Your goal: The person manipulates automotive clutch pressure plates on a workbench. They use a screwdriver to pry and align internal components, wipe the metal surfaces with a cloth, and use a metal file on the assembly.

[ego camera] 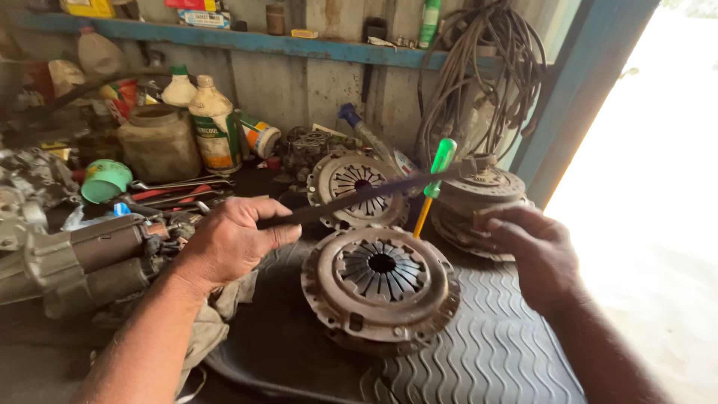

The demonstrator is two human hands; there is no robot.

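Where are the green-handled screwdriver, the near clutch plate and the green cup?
screwdriver (pixel 443 155), head view, on its green handle.
near clutch plate (pixel 329 288), head view, on its rusty left rim.
green cup (pixel 105 182), head view, on its side wall.

From where I'm watching, both arms are bare all the way down, no sleeves, no gloves. The left hand (pixel 232 241) and right hand (pixel 540 258) look grimy with workshop dirt, fingers smudged. I can't spot any watch, rings or bands on either wrist.
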